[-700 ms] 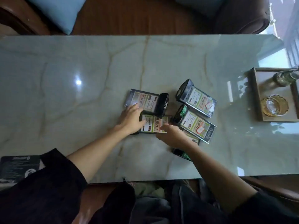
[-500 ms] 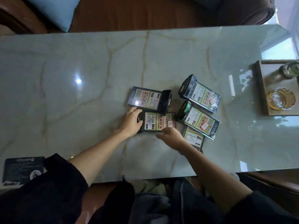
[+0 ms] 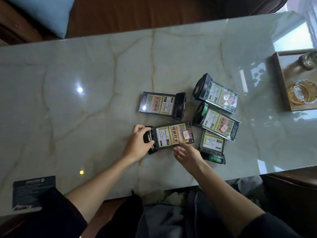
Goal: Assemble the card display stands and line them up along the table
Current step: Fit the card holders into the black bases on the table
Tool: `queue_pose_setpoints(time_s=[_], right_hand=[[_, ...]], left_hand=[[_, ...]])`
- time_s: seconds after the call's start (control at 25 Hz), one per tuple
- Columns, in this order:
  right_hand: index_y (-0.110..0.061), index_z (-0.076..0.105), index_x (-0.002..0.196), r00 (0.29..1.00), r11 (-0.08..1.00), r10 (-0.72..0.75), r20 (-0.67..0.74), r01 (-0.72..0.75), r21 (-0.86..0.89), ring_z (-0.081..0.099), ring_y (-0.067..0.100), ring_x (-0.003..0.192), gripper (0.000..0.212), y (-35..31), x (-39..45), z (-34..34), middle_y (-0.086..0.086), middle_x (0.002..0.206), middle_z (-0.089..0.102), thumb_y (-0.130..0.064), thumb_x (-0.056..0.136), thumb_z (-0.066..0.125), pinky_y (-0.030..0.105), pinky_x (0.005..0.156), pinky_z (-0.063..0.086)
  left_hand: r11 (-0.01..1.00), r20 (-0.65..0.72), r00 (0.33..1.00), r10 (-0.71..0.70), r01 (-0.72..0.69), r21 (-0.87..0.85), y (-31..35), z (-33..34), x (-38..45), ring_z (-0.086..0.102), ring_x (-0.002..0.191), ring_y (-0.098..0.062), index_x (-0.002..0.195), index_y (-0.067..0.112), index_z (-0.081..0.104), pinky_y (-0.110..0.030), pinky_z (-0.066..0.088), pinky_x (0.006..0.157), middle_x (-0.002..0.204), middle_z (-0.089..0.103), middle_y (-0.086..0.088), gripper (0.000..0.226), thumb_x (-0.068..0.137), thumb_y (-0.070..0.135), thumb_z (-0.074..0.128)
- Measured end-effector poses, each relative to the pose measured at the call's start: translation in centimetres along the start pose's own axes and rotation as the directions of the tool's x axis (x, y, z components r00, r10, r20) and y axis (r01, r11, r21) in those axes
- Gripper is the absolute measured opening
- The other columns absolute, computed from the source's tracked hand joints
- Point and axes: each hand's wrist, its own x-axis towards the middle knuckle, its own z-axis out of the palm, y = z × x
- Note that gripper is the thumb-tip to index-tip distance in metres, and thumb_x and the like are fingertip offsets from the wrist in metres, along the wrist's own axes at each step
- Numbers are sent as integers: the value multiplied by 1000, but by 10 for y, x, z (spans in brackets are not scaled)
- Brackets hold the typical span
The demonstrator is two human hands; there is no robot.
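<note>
Step in hand: assembling one card stand (image 3: 173, 134), flat on worktop (image 3: 85, 103) centre. Left hand (image 3: 137, 143) fingers grasp its black base, 9 o'clock end. Right hand (image 3: 187, 154) released, fingertips on card edge. Four others lie flat toward 2 o'clock. Next: seat base, raise upright.

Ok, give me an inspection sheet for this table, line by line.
Surface: glossy marble table, glare spots.
Job's things: five card stands lying flat in a loose cluster; the near-left one is being handled.
Clutter: dark leaflet at the near-left edge; wooden tray with a glass ashtray far right.
Hands: left hand grips that stand's black base; right hand open, fingertips at the card's near edge.
Cables: nothing seen.
Surroundings: brown sofa, blue cushion.
</note>
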Motion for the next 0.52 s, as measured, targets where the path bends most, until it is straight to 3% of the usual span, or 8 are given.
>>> queue_pose_setpoints(time_s=[0.12,0.28,0.4,0.52], right_hand=[[1,62,111,992,993,-109,61,111,-37,70,27,75,21,5,-10,-2,17,87,74,-6,92,67,38,73,60],[-6,67,110,924,900,-341,173,374,-225,71,31,92,15,1,-30,0,19,105,74,-9,96,62,43,82,61],[-11,68,108,851,753,-451,269,525,-398,73,30,92,14,-16,-42,8,13,102,75,-12,97,61,41,79,61],[-13,69,110,757,501,-515,403,647,-575,74,21,84,16,-30,-52,24,7,97,76,-10,96,61,41,77,62]], left_hand=[[999,14,1000,-12,13,-45,-8,-3,-1,58,107,-13,126,14,63,-10,35,93,121,50,1,49,78,16,76],[1000,61,998,-17,16,10,-10,-13,3,60,112,-19,136,19,55,-27,46,98,126,52,-2,64,75,23,77],[999,32,999,19,-21,44,0,-20,6,53,125,-22,145,20,45,-40,44,107,138,50,-4,73,80,31,76],[996,-5,998,55,-55,-69,9,-27,8,48,133,-16,148,20,41,-35,40,109,147,49,-1,71,86,31,73]])
